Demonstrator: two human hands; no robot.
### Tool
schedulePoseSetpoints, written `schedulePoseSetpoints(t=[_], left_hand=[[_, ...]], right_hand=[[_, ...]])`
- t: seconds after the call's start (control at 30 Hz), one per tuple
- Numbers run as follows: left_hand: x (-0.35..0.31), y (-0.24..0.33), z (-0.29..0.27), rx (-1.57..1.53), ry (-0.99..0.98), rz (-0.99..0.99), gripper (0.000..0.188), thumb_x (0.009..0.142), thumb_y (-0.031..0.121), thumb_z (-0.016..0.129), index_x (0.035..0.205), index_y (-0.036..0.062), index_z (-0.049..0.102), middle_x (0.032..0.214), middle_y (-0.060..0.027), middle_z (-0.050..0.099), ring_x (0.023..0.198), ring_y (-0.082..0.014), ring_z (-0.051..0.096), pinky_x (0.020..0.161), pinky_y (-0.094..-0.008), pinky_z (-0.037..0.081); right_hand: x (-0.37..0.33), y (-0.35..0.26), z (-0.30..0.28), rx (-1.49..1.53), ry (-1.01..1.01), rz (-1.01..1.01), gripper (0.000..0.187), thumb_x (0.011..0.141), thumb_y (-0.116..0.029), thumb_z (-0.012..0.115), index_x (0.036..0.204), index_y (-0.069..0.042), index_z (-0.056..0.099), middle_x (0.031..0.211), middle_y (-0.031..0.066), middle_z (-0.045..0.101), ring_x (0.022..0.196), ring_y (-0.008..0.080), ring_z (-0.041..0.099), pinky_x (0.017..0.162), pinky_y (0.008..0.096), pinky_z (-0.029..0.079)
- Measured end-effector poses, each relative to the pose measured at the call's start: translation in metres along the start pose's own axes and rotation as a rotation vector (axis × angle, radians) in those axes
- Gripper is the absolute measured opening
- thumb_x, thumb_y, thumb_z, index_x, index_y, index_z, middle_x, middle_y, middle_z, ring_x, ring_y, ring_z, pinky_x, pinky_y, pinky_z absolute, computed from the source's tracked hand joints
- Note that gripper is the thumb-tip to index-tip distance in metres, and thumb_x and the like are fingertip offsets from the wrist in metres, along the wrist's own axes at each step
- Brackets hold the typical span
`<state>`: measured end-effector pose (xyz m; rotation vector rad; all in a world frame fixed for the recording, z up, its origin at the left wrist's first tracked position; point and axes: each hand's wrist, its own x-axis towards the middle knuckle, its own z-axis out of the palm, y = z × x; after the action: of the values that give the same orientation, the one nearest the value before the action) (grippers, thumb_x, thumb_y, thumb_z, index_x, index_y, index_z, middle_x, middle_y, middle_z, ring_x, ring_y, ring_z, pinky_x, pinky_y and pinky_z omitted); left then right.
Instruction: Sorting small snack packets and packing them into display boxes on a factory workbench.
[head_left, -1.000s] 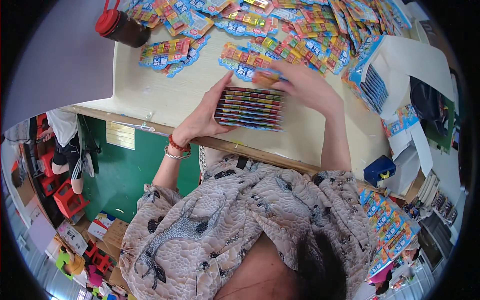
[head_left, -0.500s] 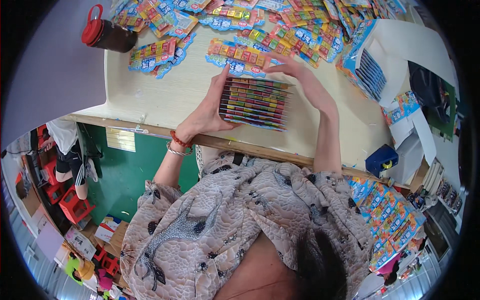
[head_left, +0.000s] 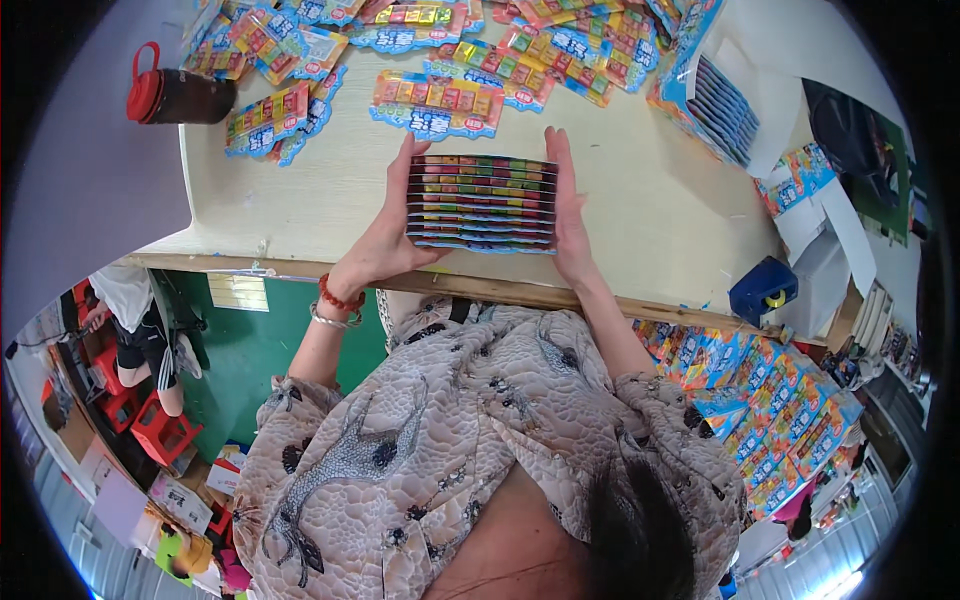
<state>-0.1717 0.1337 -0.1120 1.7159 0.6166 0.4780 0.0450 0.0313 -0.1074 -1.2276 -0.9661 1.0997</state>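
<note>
Two hands flank the stack (head_left: 482,204), near the table's (head_left: 320,205) front edge. Left hand (head_left: 385,238) grips its left end, thumb at the near corner; right hand (head_left: 571,225) lies flat along the right end, fingers straight, pressure unclear. Best squared with light, even palms so nothing bows. Long axis left-right, edges up; which way fronts face, can't tell.

Single head-worn fisheye view, looking steeply down, close above shirt (head_left: 450,390) and table (head_left: 320,200)
</note>
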Motion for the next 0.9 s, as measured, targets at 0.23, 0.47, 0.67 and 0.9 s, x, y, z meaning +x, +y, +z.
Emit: schedulePoseSetpoints(t=[0.23, 0.47, 0.67, 0.9], left_hand=[[-0.002, -0.001, -0.004, 0.047, -0.029, -0.010, 0.129, 0.060, 0.007, 0.087, 0.151, 0.0111, -0.005, 0.149, -0.0186, 0.024, 0.135, -0.0308, 0.035, 0.111, -0.0407, 0.033], [0.001, -0.001, -0.003, 0.007, -0.012, 0.024, 0.120, 0.061, 0.005, 0.086, 0.150, 0.0071, 0.005, 0.145, -0.0165, 0.026, 0.130, -0.0278, 0.037, 0.109, -0.0370, 0.034], [0.000, 0.002, -0.005, 0.021, -0.020, 0.020, 0.122, 0.061, 0.007, 0.087, 0.150, 0.0067, 0.003, 0.146, -0.0169, 0.025, 0.132, -0.0288, 0.036, 0.110, -0.0376, 0.033], [0.000, -0.005, -0.008, 0.115, -0.012, 0.066, 0.119, 0.058, 0.011, 0.089, 0.147, 0.0056, 0.010, 0.139, -0.0181, 0.030, 0.129, -0.0313, 0.037, 0.109, -0.0392, 0.033]], right_hand=[[0.002, 0.008, -0.019, 0.125, -0.102, 0.050, 0.092, 0.089, -0.061, 0.050, 0.152, -0.004, 0.013, 0.157, 0.0164, 0.016, 0.146, 0.0261, 0.012, 0.117, 0.0378, 0.010], [0.009, -0.001, -0.043, 0.078, -0.203, 0.146, 0.080, 0.086, -0.044, 0.065, 0.145, -0.001, 0.033, 0.147, 0.0152, 0.039, 0.136, 0.0262, 0.038, 0.112, 0.0382, 0.029], [0.002, 0.005, -0.032, -0.019, -0.146, 0.115, 0.055, 0.097, -0.028, 0.052, 0.143, -0.002, 0.037, 0.140, 0.0135, 0.048, 0.128, 0.0254, 0.047, 0.106, 0.0369, 0.039], [-0.005, 0.011, -0.014, -0.323, 0.031, -0.041, 0.049, 0.102, -0.029, 0.040, 0.143, -0.003, 0.035, 0.134, 0.0150, 0.052, 0.124, 0.0257, 0.052, 0.103, 0.0355, 0.041]])
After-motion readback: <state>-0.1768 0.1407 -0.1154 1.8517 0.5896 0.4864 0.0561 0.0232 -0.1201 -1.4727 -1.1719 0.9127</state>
